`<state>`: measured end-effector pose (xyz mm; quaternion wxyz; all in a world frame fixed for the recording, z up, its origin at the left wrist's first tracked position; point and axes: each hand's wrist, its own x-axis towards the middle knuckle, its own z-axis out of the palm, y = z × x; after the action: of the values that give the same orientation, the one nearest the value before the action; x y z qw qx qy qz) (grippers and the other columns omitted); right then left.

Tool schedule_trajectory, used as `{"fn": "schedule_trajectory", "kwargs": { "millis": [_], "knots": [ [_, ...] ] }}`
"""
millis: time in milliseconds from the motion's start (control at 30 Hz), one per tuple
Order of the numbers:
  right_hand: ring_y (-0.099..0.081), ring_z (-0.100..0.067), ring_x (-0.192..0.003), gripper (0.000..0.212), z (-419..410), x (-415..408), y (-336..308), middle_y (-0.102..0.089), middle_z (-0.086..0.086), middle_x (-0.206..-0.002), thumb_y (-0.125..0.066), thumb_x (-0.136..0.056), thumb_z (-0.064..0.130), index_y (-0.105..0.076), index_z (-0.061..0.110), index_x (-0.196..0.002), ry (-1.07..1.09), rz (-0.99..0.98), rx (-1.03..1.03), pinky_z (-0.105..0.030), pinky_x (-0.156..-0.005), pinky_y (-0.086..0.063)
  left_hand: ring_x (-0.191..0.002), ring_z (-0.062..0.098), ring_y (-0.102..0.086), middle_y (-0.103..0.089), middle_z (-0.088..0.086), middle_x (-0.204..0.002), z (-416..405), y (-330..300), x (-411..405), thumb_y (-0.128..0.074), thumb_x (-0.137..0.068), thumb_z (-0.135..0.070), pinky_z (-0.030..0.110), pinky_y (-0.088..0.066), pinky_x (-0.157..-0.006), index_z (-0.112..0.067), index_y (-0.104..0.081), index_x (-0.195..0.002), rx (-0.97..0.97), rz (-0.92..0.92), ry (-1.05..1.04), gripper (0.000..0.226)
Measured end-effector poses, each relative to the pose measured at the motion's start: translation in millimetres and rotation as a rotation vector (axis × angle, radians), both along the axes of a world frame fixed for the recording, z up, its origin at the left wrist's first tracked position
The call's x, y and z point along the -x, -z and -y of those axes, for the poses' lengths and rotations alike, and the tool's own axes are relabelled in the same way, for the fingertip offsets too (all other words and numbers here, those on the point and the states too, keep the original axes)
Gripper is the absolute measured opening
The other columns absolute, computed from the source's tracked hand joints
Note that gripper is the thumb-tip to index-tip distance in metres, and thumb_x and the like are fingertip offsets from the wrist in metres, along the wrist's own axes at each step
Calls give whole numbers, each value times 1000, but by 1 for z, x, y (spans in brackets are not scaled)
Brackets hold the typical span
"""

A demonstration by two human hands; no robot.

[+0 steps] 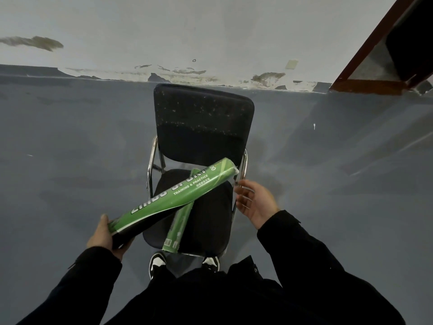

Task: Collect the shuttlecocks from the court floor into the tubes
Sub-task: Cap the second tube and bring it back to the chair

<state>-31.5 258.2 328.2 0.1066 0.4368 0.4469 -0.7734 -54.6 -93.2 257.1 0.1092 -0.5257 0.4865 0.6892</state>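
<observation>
While left hand [103,235] grips glossy green tube [173,195], padded black chair [203,123]

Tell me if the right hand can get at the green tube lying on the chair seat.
Probably yes: the right hand hangs open beside the black chair seat; the held green cardboard tube crosses only the lying green tube's far part.

Left hand [103,235] grips 1 green tube [173,198] above a chair [203,127] — another tube [179,227] lies on its seat.
</observation>
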Motion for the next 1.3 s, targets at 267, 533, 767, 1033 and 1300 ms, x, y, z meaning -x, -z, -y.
{"fn": "schedule_trajectory", "kwargs": {
  "millis": [267,533,767,1033,1300],
  "knots": [
    [-63,-17,-68,37,16,-29,45,-68,-9,-90,-65,-94,23,-64,4,-126,-186,192,-5,-31,-65,-55,-84,29,-66,-63,15,-104,-36,25,-22,-56,-103,-54,46,-59,-60,-10,-53,-116,-12,73,18,46],
    [-54,-36,-123,87,49,-23,53,-49,-20,-142,-85,-68,60,-42,32,-138,-285,241,190,-51,-98,-52,-96,32,-64,-60,8,-93,-92,-6,-25,-62,-95,-50,60,-54,-97,-21,-53,-90,308,-205,316,30],
    [-70,-31,-98,53,56,0,47,-71,-15,-106,-72,-90,38,-59,9,-133,-3,114,281,-40,-68,-62,-102,26,-70,-69,13,-115,-107,-38,-40,-38,-108,-29,39,-61,-81,-17,-65,-114,5,-434,477,30],
    [-70,-34,-100,46,60,8,48,-69,-17,-108,-74,-88,34,-59,8,-123,28,202,354,-48,-79,-63,-117,29,-71,-76,6,-121,-87,-22,-45,-72,-87,-38,34,-61,-85,-13,-70,-127,-227,-478,451,48],
    [-66,-32,-109,53,65,2,66,-69,-16,-113,-75,-86,45,-62,8,-123,-39,279,323,-47,-88,-57,-117,38,-68,-71,16,-127,-73,-9,-44,-50,-108,-14,37,-62,-84,-21,-72,-121,-134,-304,522,27]
  ]
}}
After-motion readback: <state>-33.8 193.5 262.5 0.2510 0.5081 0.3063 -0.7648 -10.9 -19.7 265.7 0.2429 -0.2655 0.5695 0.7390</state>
